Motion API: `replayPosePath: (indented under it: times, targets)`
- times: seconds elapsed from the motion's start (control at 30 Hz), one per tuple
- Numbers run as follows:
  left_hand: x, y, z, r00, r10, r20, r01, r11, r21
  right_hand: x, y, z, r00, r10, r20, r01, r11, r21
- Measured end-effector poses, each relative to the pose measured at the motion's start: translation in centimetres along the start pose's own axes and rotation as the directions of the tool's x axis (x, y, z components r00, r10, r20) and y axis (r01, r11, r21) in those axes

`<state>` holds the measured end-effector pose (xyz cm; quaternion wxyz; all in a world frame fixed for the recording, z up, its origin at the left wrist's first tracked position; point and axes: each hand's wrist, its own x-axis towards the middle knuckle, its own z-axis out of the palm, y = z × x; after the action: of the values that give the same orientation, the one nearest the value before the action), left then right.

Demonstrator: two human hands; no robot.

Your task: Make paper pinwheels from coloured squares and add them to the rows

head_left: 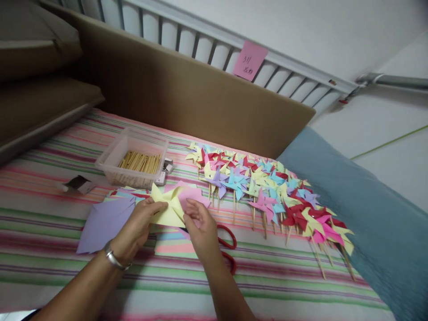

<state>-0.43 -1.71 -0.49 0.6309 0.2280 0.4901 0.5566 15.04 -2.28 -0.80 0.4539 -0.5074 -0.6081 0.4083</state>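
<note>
A yellow paper pinwheel (171, 207), partly folded and with no stick on it, is held between both hands. My left hand (147, 216) pinches it at the middle, the thumb pressed over folded corners. On the other side my right hand (199, 223) has its thumb and forefinger closed on the paper's right edge, the other fingers curled. Pink paper (192, 196) shows behind it. Lilac paper (107, 220) lies left of my left hand, and pale coloured sheets (175, 247) lie below the pinwheel. Red-handled scissors (230, 243) rest by my right wrist, their blades hidden.
A clear plastic box (113, 154) of short wooden sticks (140, 162) stands behind my left hand. Small boxes (80, 183) lie near it. Several finished pinwheels (264, 203) spread over the right side of the striped cloth (284, 272). A brown board (187, 98) stands behind.
</note>
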Motion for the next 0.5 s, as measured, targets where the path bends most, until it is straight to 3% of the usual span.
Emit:
replayPosePath:
  times: [0.1,0.2,0.4,0.5]
  targets:
    - [0.17,0.34,-0.52,1.0,0.029,0.004,-0.029,1.0,-0.008,-0.4,-0.33,-0.6,0.97,-0.225,0.088,0.238,0.953,-0.187]
    - [0.37,0.27,-0.88,0.999,0.034,0.024,-0.034,0.999,-0.002,-0.68,-0.4,-0.82,0.939,-0.295,0.178,0.335,0.904,-0.266]
    - [0.52,-0.02,-0.83,0.998,0.045,-0.042,-0.042,0.997,0.067,-0.64,-0.23,-0.63,0.942,-0.286,0.176,0.329,0.894,-0.304]
    - [0.35,-0.1,-0.4,1.0,0.006,-0.008,-0.005,0.995,0.098,-0.49,-0.32,-0.65,0.958,-0.24,0.156,0.276,0.919,-0.283]
